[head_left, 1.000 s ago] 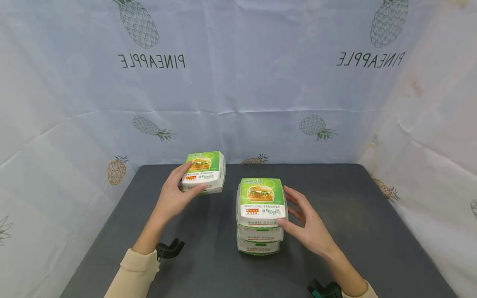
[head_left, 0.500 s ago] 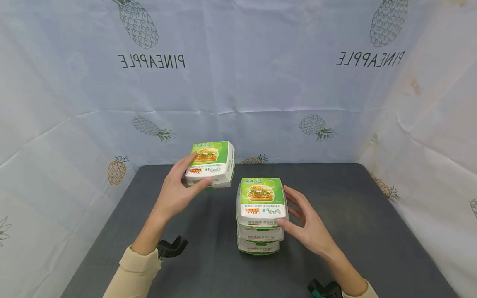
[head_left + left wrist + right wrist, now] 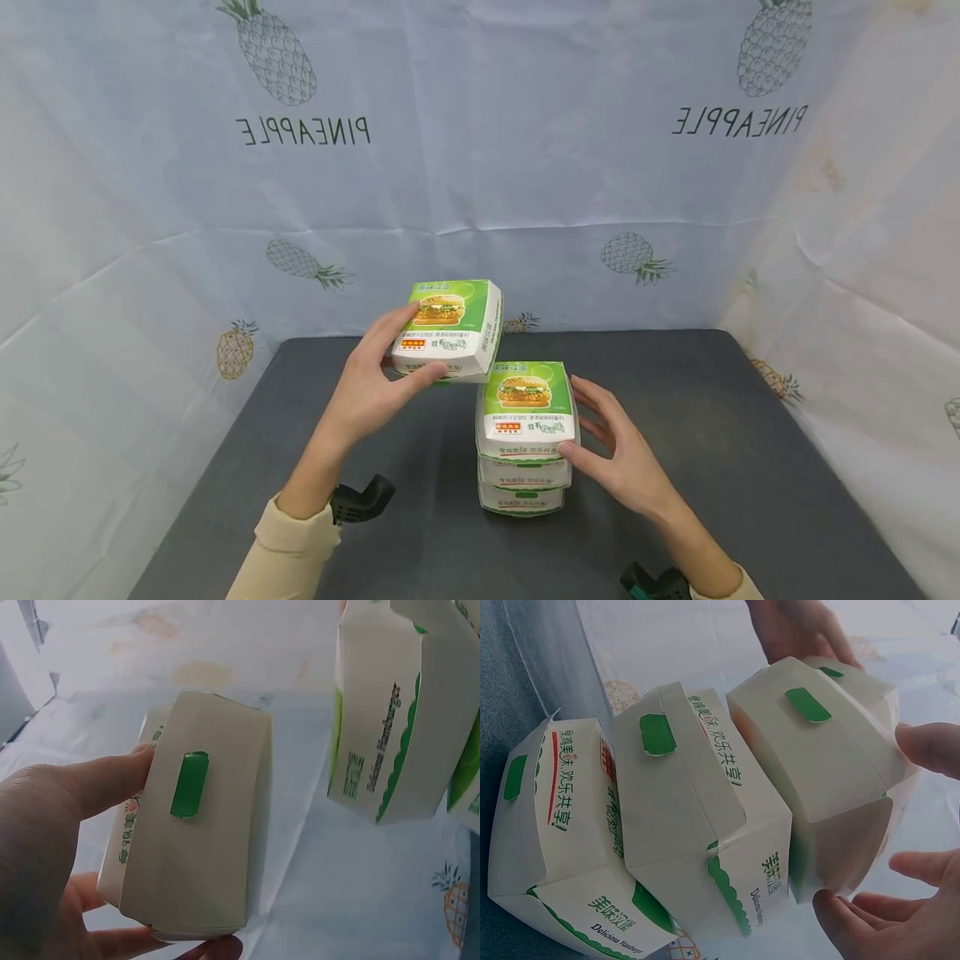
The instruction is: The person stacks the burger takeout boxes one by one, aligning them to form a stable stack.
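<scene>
In the head view my left hand (image 3: 367,383) grips a green and white burger box (image 3: 447,329), thumb along its front and fingers at its far left. The box is held up, slightly tilted, just left of and above a stack of three similar boxes; its near right corner overlaps the stack's top box (image 3: 527,408). Beneath that sit a middle box (image 3: 525,473) and a bottom box (image 3: 521,500). My right hand (image 3: 626,458) holds the top box at its right side, thumb at the front corner. The right wrist view shows fingertips (image 3: 831,904) against this box.
The stack stands on a dark grey table (image 3: 675,400). Behind and beside it hangs a pale cloth (image 3: 480,167) printed with pineapples. Dark wrist cameras sit on both wrists, the left one (image 3: 363,500) just above the table surface.
My left hand has carried its burger box rightward and somewhat up, from beside the stack to over its left edge. My right hand and the stack have stayed in place.
</scene>
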`<control>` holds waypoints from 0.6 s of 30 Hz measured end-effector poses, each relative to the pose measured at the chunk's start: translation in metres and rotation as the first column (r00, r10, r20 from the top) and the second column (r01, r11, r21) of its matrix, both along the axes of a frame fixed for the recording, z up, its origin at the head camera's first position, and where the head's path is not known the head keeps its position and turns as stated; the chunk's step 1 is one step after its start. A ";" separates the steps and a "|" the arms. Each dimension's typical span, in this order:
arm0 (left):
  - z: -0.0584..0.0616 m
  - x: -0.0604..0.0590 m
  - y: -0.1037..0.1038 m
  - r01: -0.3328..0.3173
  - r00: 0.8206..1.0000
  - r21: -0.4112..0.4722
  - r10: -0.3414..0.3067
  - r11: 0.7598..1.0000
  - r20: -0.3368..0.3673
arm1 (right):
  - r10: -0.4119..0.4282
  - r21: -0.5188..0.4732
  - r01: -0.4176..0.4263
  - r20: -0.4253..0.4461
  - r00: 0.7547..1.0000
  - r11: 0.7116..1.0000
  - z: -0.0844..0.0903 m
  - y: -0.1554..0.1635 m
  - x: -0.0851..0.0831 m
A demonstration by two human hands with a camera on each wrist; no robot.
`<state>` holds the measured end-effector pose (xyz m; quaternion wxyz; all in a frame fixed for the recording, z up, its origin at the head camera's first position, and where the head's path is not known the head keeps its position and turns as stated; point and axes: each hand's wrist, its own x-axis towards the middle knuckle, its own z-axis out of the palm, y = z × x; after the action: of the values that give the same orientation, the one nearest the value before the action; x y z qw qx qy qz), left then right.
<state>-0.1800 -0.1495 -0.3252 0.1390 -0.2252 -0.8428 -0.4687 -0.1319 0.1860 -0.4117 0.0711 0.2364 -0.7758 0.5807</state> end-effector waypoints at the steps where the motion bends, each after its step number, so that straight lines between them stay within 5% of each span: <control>1: 0.000 0.000 0.002 0.008 1.000 -0.003 -0.008 1.000 -0.004 | 0.000 0.000 0.000 0.000 1.000 1.000 0.000 0.000 0.000; 18: -0.005 0.010 0.041 0.146 0.989 -0.032 -0.146 0.989 -0.011 | -0.011 0.003 0.011 -0.037 0.999 1.000 0.003 0.002 0.002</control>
<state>-0.1703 -0.1081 -0.3305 0.1064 -0.2915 -0.8302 -0.4631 -0.1296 0.1882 -0.4091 0.0880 0.2427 -0.7768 0.5745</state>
